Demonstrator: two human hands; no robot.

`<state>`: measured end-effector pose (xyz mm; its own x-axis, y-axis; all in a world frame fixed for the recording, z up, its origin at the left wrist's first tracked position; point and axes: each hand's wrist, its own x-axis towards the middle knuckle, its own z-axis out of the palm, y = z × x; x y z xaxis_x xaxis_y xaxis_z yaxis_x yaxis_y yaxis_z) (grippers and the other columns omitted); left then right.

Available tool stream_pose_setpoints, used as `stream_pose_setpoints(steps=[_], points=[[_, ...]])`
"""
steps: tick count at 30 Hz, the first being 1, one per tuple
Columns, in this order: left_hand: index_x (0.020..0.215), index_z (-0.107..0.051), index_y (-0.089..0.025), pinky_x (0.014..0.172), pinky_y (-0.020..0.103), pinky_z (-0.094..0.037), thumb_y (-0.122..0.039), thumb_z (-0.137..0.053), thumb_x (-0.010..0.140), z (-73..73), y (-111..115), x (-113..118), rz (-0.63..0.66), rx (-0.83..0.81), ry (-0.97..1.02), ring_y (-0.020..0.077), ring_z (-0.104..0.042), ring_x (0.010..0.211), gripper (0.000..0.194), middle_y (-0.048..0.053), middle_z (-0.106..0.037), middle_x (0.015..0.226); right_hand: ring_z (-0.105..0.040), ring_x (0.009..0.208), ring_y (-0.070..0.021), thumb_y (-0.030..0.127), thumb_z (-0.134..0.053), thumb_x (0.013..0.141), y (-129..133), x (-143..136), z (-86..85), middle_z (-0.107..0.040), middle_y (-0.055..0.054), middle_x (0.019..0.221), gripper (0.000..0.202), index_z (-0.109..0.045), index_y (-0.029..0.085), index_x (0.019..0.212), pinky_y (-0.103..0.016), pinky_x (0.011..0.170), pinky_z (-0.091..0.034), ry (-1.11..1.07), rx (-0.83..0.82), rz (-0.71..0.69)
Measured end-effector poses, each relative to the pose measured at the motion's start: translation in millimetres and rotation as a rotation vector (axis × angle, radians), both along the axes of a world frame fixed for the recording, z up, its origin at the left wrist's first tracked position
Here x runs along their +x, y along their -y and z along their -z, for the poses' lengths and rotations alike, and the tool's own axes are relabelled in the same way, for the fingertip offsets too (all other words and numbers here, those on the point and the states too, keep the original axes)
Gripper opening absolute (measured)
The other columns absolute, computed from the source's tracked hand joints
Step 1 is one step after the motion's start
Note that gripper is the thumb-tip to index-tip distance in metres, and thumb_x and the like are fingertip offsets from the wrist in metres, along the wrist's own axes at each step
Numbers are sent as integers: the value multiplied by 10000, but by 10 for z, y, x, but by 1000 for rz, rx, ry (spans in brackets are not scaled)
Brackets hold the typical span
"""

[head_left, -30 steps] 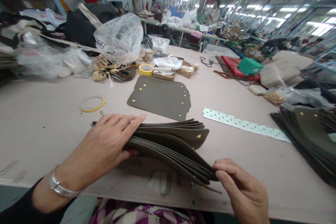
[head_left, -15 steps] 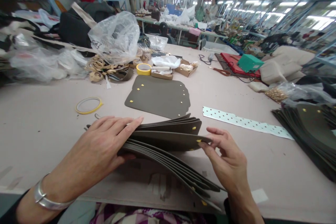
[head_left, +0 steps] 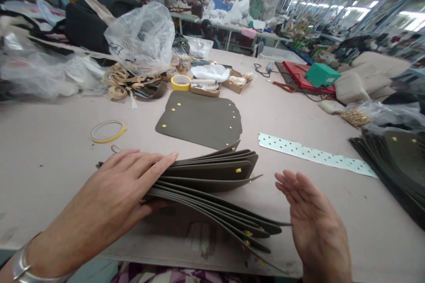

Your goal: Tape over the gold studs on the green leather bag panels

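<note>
My left hand (head_left: 133,190) grips a bundle of dark olive flat panels (head_left: 212,174) by their left end, with fingers on top and the thumb underneath. At the right the panels fan apart into an upper and a lower group, and small yellow tape pieces (head_left: 238,170) stick to several of them. My right hand (head_left: 314,216) is just right of the loose ends, fingers stretched out and nothing in it. Beyond the bundle, another dark olive panel (head_left: 199,119) lies flat, with yellow tape at its left and small metal studs along its right edge.
A yellow tape ring (head_left: 108,131) and a dotted pale strip (head_left: 312,154) lie on the table. More dark panels (head_left: 395,177) are piled at the right. Behind are a tape roll (head_left: 181,82), small boxes (head_left: 237,82), a plastic bag (head_left: 142,37) and a green block (head_left: 322,74).
My right hand has let go of the corner of one panel and moved right, its fingers opening out. That panel's free end has dropped slightly. My left hand keeps its hold.
</note>
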<state>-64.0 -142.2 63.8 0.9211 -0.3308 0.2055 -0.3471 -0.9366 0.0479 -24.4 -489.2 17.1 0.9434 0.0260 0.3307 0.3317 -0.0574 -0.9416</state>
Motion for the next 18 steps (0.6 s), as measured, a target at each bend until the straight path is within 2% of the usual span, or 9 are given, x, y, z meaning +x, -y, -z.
stream_pose_setpoints(steps=[2, 4, 6, 8, 11, 13, 15, 17, 18], points=[[1425, -338, -270, 962, 460, -381, -306, -645, 793, 4, -9, 0, 13, -3, -3, 295, -537, 1073, 702, 59, -564, 1267, -420, 1312, -321, 709, -410, 833, -14, -74, 170, -477, -58, 1421, 685, -468, 285, 1368, -534, 1100, -301, 58, 138, -27], [1432, -327, -251, 984, 460, -365, -311, -657, 792, 3, -5, -5, 27, 3, 3, 292, -533, 1074, 723, 67, -564, 1267, -284, 1389, -329, 756, -401, 797, -95, -148, 312, -385, -38, 1490, 766, -409, 297, 1409, -559, 1145, -172, 63, 148, 1], [1438, -316, -235, 1013, 464, -338, -294, -669, 786, -3, 13, -19, 43, 19, 4, 293, -521, 1089, 744, 72, -561, 1271, -200, 1419, -332, 766, -358, 805, -231, -191, 387, -296, -37, 1536, 797, -328, 301, 1451, -593, 1144, -101, -6, 133, 45], [1437, -316, -233, 1039, 463, -312, -248, -666, 785, -12, 38, -38, 62, 35, -7, 290, -505, 1115, 740, 67, -554, 1284, -165, 1427, -336, 773, -347, 802, -383, -180, 382, -236, -54, 1558, 841, -273, 276, 1476, -596, 1143, -87, -91, 97, 29], [1429, -328, -230, 1048, 452, -308, -173, -636, 788, -33, 75, -55, 63, 30, -23, 278, -500, 1126, 713, 63, -553, 1288, -165, 1431, -312, 776, -321, 807, -507, -90, 278, -246, -58, 1555, 844, -311, 245, 1463, -540, 1165, -96, -121, 106, -44], [1417, -348, -226, 1029, 446, -333, -149, -615, 792, -48, 95, -49, 44, 18, -33, 274, -511, 1112, 684, 68, -566, 1265, -199, 1424, -300, 780, -196, 826, -460, -56, 213, -278, -43, 1543, 822, -324, 265, 1453, -545, 1162, -114, -65, 182, -45], [1399, -378, -222, 1002, 448, -359, -163, -608, 803, -61, 111, -29, 25, 6, -42, 277, -522, 1091, 641, 77, -581, 1232, -224, 1415, -313, 766, -134, 835, -325, -107, 201, -256, -18, 1551, 780, -248, 329, 1471, -591, 1140, -145, 9, 172, -35], [1379, -406, -215, 972, 460, -378, -203, -608, 819, -68, 121, -1, 9, 3, -49, 285, -531, 1062, 596, 89, -595, 1194, -170, 1427, -336, 762, -227, 825, -168, -244, 248, -117, 23, 1586, 759, -46, 425, 1481, -633, 1119, -162, 44, -19, -21], [1372, -417, -213, 958, 467, -384, -228, -608, 827, -67, 122, 13, 7, 4, -51, 289, -534, 1046, 577, 94, -601, 1176, -106, 1437, -343, 767, -306, 801, -106, -326, 287, -19, 48, 1593, 814, 67, 468, 1460, -642, 1118, -151, 34, -152, -9]])
